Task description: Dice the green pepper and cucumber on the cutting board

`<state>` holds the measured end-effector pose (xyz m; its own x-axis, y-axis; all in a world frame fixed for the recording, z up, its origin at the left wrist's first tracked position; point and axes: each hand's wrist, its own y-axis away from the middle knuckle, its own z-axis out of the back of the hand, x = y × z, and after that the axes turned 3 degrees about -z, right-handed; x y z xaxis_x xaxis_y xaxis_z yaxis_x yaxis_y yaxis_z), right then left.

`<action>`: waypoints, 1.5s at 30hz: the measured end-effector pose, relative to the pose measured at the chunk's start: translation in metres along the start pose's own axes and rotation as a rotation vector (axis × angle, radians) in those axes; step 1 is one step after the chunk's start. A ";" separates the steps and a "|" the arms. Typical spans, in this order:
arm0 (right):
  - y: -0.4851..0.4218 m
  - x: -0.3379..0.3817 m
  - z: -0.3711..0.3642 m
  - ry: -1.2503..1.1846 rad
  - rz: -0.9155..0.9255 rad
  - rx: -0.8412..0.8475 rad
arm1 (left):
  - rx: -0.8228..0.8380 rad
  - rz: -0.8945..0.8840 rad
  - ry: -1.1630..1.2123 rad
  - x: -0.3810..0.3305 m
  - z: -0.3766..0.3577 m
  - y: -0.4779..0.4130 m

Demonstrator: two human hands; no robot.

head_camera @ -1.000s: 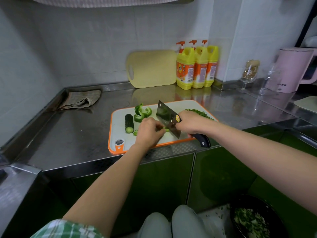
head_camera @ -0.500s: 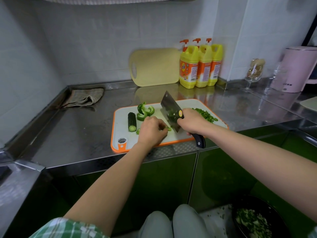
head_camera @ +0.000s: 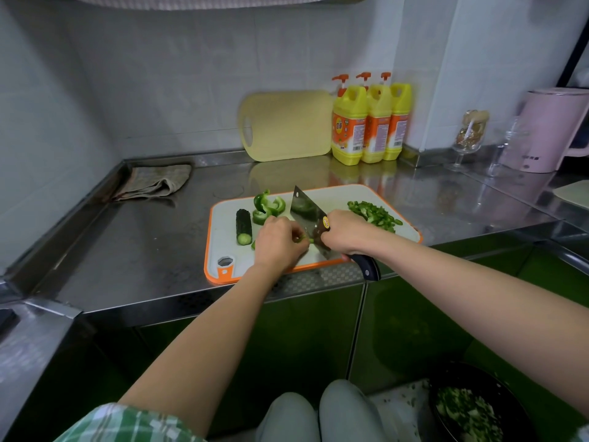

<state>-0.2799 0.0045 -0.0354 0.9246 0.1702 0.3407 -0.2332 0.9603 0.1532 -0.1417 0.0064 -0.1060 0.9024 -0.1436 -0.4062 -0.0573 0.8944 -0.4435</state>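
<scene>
At left grip, pepper beside cleaver.

- The head camera sits on the person's head and looks forward and down, along both forearms, to the cutting board on the steel counter.
- It faces the tiled wall behind the counter, with the board near mid-frame, within arm's reach.
- The wide lens bends the frame's edges, and the person's knees show at the bottom.
</scene>
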 end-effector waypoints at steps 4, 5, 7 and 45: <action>-0.009 -0.003 -0.007 -0.072 0.003 -0.092 | 0.004 0.009 -0.013 0.000 0.000 0.000; -0.011 -0.005 -0.007 -0.097 0.011 -0.118 | 0.005 0.014 -0.014 0.000 0.000 0.000; -0.013 -0.009 -0.005 -0.137 0.029 -0.145 | 0.002 0.029 -0.003 0.000 0.000 0.000; 0.001 -0.021 0.008 -0.173 0.057 -0.047 | 0.101 -0.025 0.073 0.009 0.010 0.007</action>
<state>-0.3016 0.0006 -0.0351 0.8436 0.1879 0.5029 -0.2658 0.9601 0.0871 -0.1296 0.0155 -0.1043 0.8694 -0.1931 -0.4548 0.0112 0.9279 -0.3726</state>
